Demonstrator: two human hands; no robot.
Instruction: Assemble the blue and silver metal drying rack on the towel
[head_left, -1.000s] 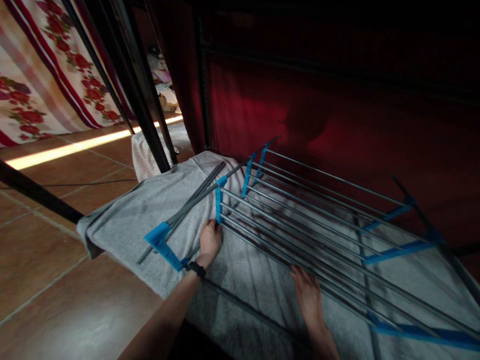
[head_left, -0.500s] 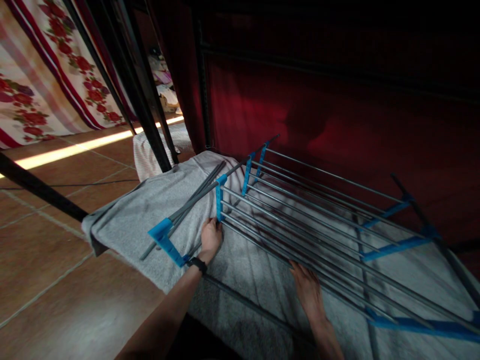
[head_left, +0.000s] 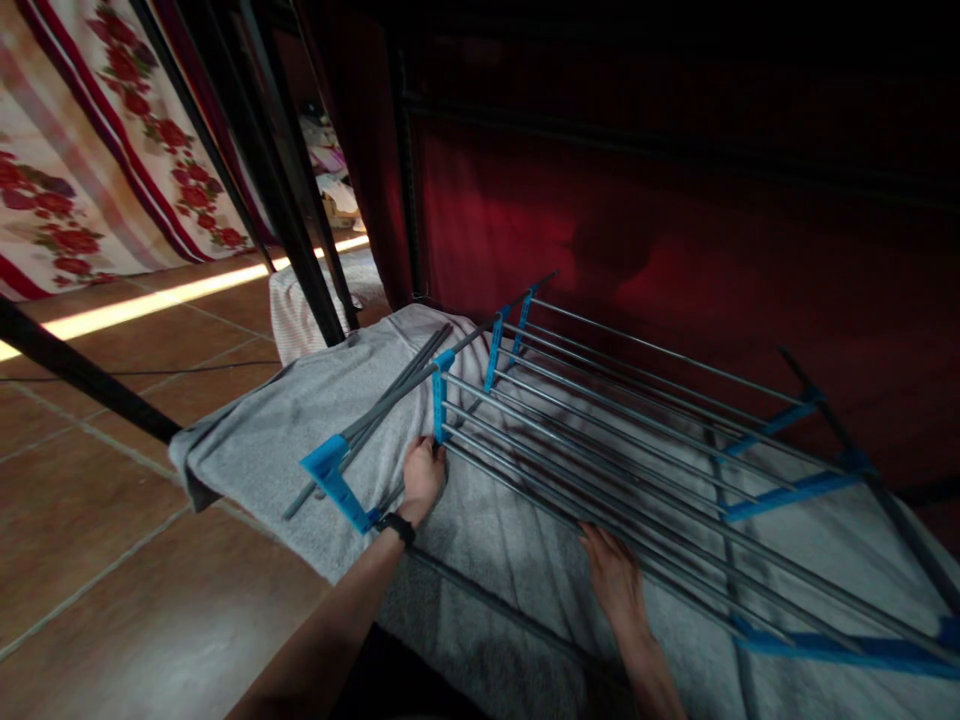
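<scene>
Nearest the camera, the right hand (head_left: 616, 580) is laid flat, fingers loosely extended, at about five o'clock in the view; its fingertips touch the nearest rails of the drying rack (head_left: 600, 440), with nothing enclosed in it. The forearm is held low and runs up from the bottom edge. A little farther, at six o'clock, the left hand (head_left: 421, 478) is curled around the near corner of the rack, just below a blue plastic bracket (head_left: 438, 405); a dark wristband (head_left: 395, 526) is worn on that wrist. The rack is spread across a grey towel (head_left: 300, 430), from centre towards three o'clock. A finger could probably be pinched between the thin rails if the folding section dropped, and the towel could be dragged off its edge by a snagged rail. Beyond, at twelve o'clock, a dark red curtain (head_left: 600, 220) is hung; at ten o'clock a floral cloth (head_left: 67, 170) is seen.
</scene>
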